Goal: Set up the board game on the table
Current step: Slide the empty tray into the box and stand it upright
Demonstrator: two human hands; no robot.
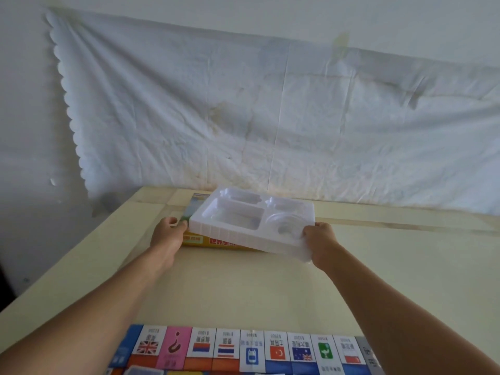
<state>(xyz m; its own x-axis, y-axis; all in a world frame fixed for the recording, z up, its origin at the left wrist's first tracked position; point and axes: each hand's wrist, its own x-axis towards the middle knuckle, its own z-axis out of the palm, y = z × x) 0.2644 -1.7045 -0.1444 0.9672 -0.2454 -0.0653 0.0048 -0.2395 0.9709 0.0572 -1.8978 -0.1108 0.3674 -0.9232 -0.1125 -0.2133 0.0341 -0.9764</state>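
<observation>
A white plastic insert tray (238, 220) with several moulded compartments is held tilted just above the yellow game box (216, 242) at the far side of the table. My left hand (169, 234) grips the tray's left edge. My right hand (320, 240) grips its near right corner. The compartments that show look empty. The game board (243, 350) lies unfolded at the near edge, showing a row of flag squares.
The pale wooden table (257, 288) runs to a wall hung with a creased white cloth (270, 117). A dark gap lies past the table's left edge (54, 277). A small clear item (143, 370) sits on the board at the bottom.
</observation>
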